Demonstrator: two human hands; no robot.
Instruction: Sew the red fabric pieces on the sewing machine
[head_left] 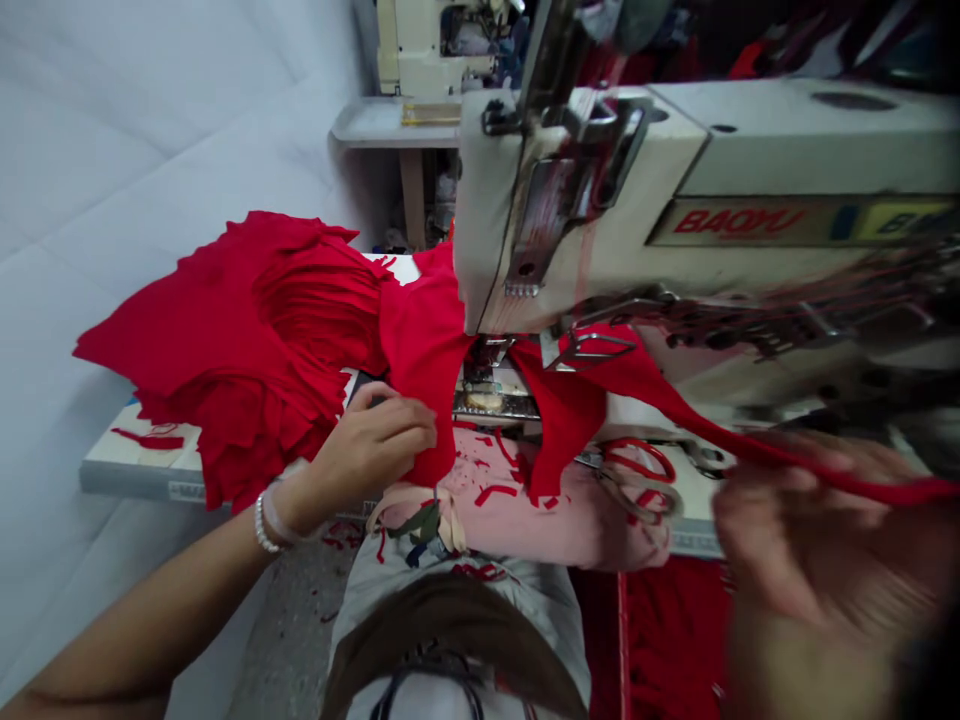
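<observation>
A red ruffled garment [247,350] lies in tiered folds on the sewing table, and its narrower part runs under the presser foot [480,375] of a cream BAOYU sewing machine [600,200]. My left hand [375,445] grips the red cloth [424,370] just in front of the needle area. A long red fabric strip [675,415] stretches from the machine across to my right hand [810,540]. That hand is blurred by motion, and the strip passes through its fingers.
Red-handled scissors [637,470] lie on a pink cushion [510,520] scattered with red scraps. A person's head and grey top [450,620] fill the lower edge. A second sewing machine [435,50] stands behind, with a white sheet wall [150,150] at left and red cloth [675,640] below.
</observation>
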